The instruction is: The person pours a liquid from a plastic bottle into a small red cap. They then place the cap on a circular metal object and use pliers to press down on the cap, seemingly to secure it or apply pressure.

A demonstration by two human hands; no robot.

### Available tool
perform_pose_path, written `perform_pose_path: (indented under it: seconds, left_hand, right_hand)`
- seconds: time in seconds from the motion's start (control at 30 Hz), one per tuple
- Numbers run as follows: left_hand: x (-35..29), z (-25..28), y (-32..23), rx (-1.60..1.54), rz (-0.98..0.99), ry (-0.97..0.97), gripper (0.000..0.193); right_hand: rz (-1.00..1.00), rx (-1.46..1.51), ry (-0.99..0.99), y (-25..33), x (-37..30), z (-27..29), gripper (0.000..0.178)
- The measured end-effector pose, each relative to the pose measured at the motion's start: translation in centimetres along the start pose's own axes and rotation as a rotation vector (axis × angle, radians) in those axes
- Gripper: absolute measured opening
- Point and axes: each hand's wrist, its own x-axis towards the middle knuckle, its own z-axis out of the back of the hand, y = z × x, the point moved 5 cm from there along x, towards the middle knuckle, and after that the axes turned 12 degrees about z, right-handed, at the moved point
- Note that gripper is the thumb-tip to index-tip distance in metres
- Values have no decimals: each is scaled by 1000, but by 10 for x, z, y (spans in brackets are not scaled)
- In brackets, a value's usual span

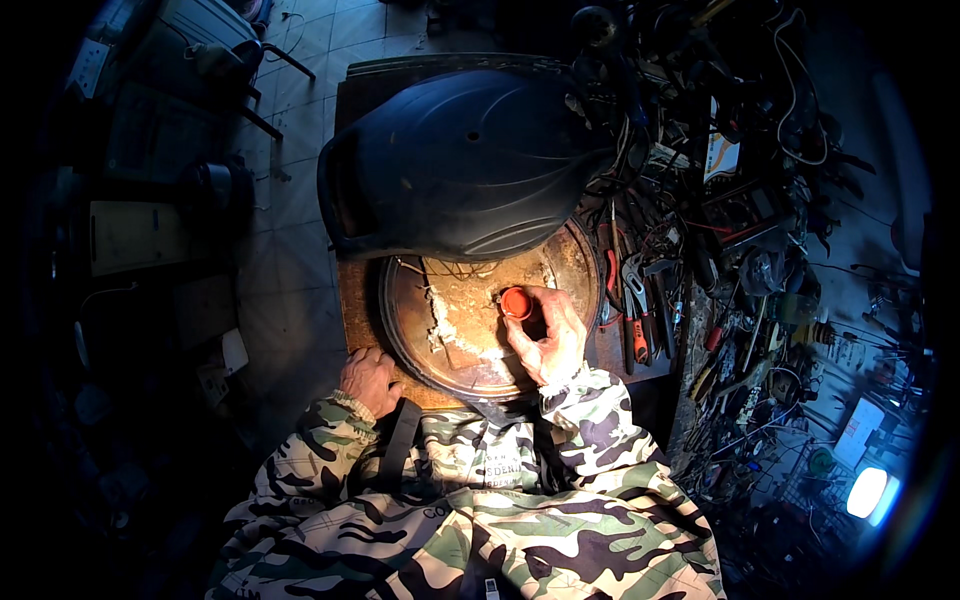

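Holding a red cap (516,303) over a tray (468,290)

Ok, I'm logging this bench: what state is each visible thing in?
Red cap: pinched in the right hand
Left hand: resting, back up, palm hidden
Tray: stained, white residue on it
Casing: lying over the tray's far side
Pliers: lying beside the tray
Lamp: lit

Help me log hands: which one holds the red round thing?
The right hand pinches the red round thing; the left hand rests at the edge of the wooden board.
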Motion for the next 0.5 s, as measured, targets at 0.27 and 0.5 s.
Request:
perform_pose_path:
  seconds: [0.27, 0.5]
  left_hand:
    - [0, -1, 1, 5, -4, 7, 45]
    - [0, 1, -1, 4, 6, 17, 41]
  right_hand:
    - [98, -15, -27, 3, 3, 1, 37]
    - [95, -15, -5, 2, 3, 1, 37]
